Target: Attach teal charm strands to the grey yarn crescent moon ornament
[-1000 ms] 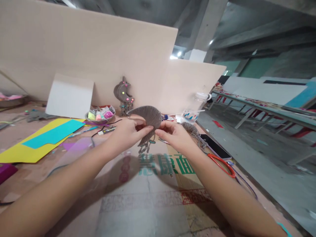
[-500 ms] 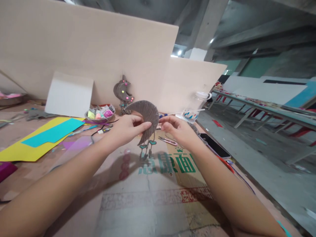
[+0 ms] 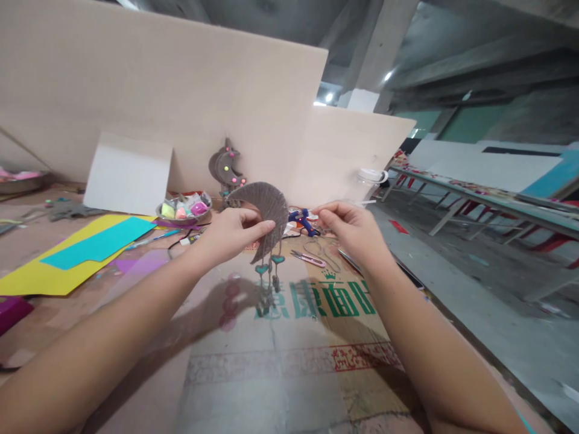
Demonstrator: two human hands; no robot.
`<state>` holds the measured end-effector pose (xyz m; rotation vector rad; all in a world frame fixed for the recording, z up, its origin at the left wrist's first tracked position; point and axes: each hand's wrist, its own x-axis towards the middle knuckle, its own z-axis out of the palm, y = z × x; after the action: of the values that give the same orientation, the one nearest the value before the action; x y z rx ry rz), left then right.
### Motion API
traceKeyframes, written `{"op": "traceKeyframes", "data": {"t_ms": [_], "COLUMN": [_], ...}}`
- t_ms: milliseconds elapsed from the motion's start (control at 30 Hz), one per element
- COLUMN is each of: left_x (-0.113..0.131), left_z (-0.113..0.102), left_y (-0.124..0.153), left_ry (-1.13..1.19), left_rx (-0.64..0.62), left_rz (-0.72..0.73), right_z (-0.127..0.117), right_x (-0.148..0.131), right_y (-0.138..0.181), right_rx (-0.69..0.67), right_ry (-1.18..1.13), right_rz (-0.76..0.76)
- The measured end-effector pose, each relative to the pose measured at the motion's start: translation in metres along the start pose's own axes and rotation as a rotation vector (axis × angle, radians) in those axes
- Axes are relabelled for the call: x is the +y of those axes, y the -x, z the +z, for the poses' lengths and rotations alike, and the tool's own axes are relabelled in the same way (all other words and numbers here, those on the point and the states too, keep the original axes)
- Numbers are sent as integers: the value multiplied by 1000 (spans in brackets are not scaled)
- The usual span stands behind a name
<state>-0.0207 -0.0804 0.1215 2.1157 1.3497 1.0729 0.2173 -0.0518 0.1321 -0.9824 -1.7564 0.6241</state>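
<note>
My left hand [image 3: 230, 232] pinches a grey yarn-wrapped crescent moon [image 3: 268, 211] and holds it upright above the table. Small teal hearts [image 3: 270, 265] dangle on strings from its lower tip. My right hand [image 3: 350, 232] is raised to the right of the moon, its fingertips pinched together near the moon's outer edge, apparently on a thin strand that I cannot make out. A second, finished moon ornament [image 3: 226, 169] with coloured dots leans against the beige board behind.
Flattened printed cardboard [image 3: 289, 349] covers the table. Yellow and teal paper sheets [image 3: 81, 250] lie left, a bowl of coloured bits [image 3: 183, 211] behind them. A blue glue gun [image 3: 303, 220], small snips [image 3: 307, 259] and a plastic bottle [image 3: 368, 181] sit near my right hand. Floor drops off right.
Both hands lifted the moon off the table and turned it upright, so its hearts now hang free. My right hand moved up and away to the right.
</note>
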Motion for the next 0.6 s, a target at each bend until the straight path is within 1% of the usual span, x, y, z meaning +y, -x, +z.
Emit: {"op": "traceKeyframes", "data": {"t_ms": [67, 133, 167, 233, 300, 333, 433, 500, 600], "left_x": [0, -1, -1, -2, -3, -4, -4, -4, -4], "left_z": [-1, -1, -1, -1, -1, -1, -1, -1, -1], "left_y": [0, -1, -1, -1, -2, -2, -3, -3, -2], "left_ry": [7, 12, 15, 25, 37, 43, 52, 50, 46], "left_rx": [1, -4, -8, -15, -22, -22, -21, -19, -16], "left_rz": [11, 14, 15, 14, 10, 8, 10, 17, 16], "right_z": [-10, -19, -22, -24, -19, -15, 3, 14, 25], "right_x": [4, 10, 12, 16, 16, 15, 11, 7, 5], "right_y": [-5, -11, -13, -16, -14, -12, -4, 2, 8], "right_rx": [115, 207, 230, 231, 172, 118, -73, -171, -248], "right_ry": [-102, -252, -332, -449, -475, -446, -257, -151, -98], "right_rz": [8, 30, 52, 103, 130, 129, 92, 78, 106]}}
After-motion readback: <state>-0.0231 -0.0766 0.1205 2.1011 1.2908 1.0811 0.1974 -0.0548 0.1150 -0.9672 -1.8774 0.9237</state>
